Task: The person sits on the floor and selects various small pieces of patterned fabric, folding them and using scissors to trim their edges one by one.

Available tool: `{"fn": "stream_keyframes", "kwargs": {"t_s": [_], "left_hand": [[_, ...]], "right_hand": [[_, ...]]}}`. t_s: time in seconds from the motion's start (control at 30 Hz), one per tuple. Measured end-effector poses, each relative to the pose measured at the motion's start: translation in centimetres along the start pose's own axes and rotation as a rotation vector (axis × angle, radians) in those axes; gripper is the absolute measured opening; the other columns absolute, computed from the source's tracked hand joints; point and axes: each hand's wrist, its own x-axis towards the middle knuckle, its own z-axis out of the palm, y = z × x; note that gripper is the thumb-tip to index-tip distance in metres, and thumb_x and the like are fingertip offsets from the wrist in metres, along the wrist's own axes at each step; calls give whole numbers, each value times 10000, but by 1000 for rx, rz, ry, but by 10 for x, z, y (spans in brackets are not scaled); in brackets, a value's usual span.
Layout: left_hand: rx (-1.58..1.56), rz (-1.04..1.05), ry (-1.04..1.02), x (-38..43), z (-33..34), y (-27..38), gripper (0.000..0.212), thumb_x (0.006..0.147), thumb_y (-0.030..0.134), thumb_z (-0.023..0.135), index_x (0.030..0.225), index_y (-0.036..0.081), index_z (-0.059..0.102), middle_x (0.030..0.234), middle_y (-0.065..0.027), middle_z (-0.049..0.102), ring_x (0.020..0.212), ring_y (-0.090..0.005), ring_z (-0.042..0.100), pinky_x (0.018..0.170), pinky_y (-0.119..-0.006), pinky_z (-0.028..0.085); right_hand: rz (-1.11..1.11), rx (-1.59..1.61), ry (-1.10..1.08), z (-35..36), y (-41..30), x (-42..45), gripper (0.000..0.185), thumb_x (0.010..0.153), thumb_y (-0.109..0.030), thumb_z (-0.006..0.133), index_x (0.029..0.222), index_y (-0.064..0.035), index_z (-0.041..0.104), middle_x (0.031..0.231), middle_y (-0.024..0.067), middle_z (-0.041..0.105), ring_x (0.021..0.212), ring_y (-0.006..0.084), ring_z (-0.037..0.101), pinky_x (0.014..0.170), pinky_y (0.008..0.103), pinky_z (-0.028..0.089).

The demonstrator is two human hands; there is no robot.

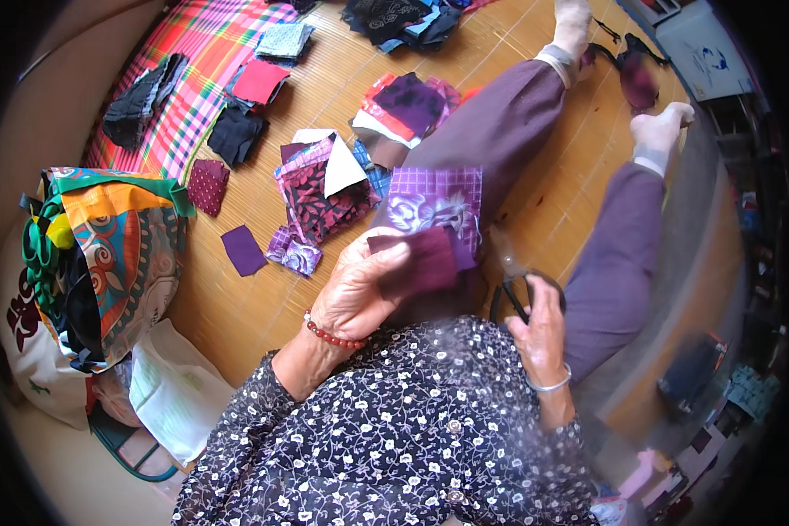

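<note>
My left hand (361,283) pinches a dark maroon fabric piece (424,263) between thumb and fingers above my thigh. Behind that piece, a purple fabric square (437,197) with a checked and floral print lies over my leg, and part of a plain purple scrap (462,255) shows at its lower edge. On the right, my right hand (540,329) holds black-handled scissors (514,266), blades pointing away from me and blurred. Beside my left hand, a plain purple patch (243,250) and a small printed purple patch (294,252) rest on the mat.
A pile of printed fabric pieces (322,197) lies beyond my left hand; another stack (411,108) touches my leg. Dark fabric scraps (144,102) lie on a plaid cloth (191,39). A stuffed colourful bag (128,263) stands at left, near a white plastic bag (174,388).
</note>
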Motion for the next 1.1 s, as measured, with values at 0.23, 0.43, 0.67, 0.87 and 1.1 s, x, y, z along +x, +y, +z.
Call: {"fn": "stream_keyframes", "kwargs": {"t_s": [0.23, 0.43, 0.67, 0.87, 1.1], "left_hand": [[-31, -1, -105, -1, 21, 9, 259, 835, 48, 604, 1083, 29, 530, 1076, -107, 591, 1009, -239, 580, 911, -434, 466], [-32, -41, -188, 13, 52, 11, 271, 885, 93, 555, 1142, 23, 508, 1119, -117, 585, 1037, -244, 581, 912, -461, 473], [-144, -104, -246, 35, 69, -1, 266, 898, 89, 529, 1154, 25, 498, 1138, -126, 573, 1049, -273, 575, 911, -486, 472], [-165, -118, -263, 41, 75, -5, 230, 894, 96, 540, 1107, 10, 536, 1105, -120, 593, 1034, -254, 583, 916, -462, 473], [-40, -98, -204, 40, 75, -12, 236, 876, 93, 568, 1101, 19, 561, 1086, -102, 610, 1004, -212, 595, 915, -384, 474]], "right_hand": [[204, 59, -67, -21, 4, 4, 526, 653, -50, 587, 1169, -99, 498, 680, 117, 517, 590, 261, 523, 587, 382, 446], [292, 627, 123, -43, 11, -24, 539, 649, -28, 731, 1103, -48, 441, 671, 17, 485, 579, 97, 479, 549, 256, 428], [164, 881, 96, -34, -13, -32, 593, 765, -226, 694, 1219, -2, 384, 812, 65, 549, 798, 189, 586, 756, 333, 487], [111, 758, -68, -35, -15, -25, 800, 715, -572, 662, 1209, -6, 388, 927, 101, 561, 792, 192, 552, 706, 332, 482], [57, 610, -144, -32, -24, -10, 755, 742, -614, 596, 1167, -11, 436, 767, 88, 536, 617, 182, 530, 569, 325, 474]]}}
